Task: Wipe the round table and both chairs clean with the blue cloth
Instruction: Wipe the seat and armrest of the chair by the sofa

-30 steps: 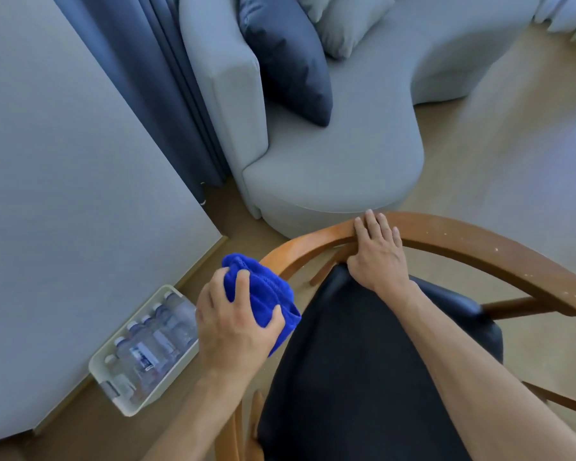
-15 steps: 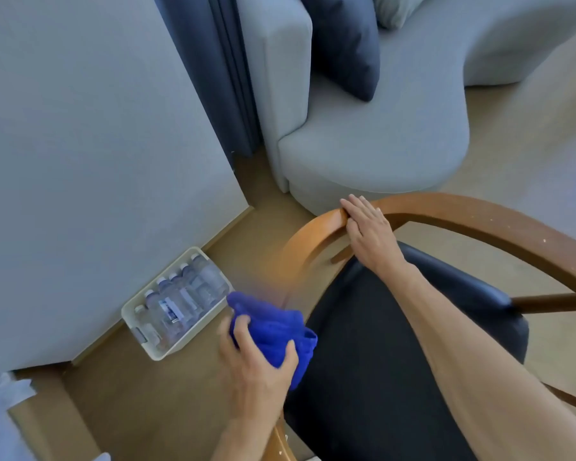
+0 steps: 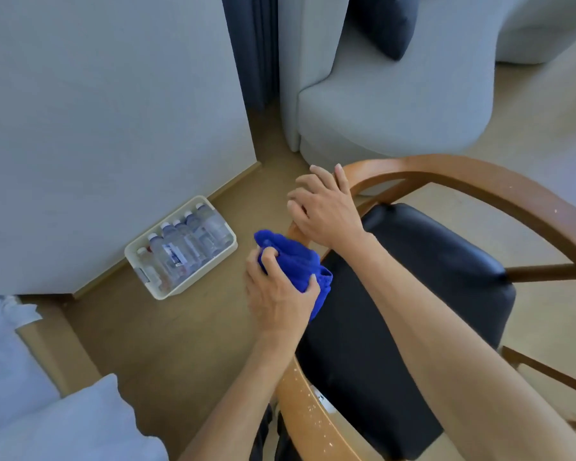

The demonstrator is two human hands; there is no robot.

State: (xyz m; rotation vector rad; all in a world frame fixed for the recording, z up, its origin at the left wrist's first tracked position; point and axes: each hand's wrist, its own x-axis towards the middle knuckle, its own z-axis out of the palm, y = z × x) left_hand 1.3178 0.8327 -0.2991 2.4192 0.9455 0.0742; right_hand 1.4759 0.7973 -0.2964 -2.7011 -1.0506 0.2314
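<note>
A wooden chair with a curved back rail (image 3: 479, 181) and a black padded seat (image 3: 413, 294) fills the right half of the view. My left hand (image 3: 276, 297) grips a bunched blue cloth (image 3: 296, 261) and holds it against the rail's left bend, just above the seat edge. Just above it, my right hand (image 3: 326, 207) rests on top of the rail with its fingers spread and fairly straight. White specks dot the near part of the rail (image 3: 313, 414). The round table and the other chair are out of view.
A white bin of water bottles (image 3: 180, 247) sits on the floor by a grey wall panel (image 3: 97, 128). A grey sofa (image 3: 396, 104) with a dark cushion (image 3: 386, 24) stands behind the chair. Dark curtain (image 3: 250, 44) hangs at the back; pale bedding (image 3: 47, 420) lies at the lower left.
My left hand dragged the cloth down along the rail's left side, then came back up near my right hand. My right hand slid left along the rail. The view swung left.
</note>
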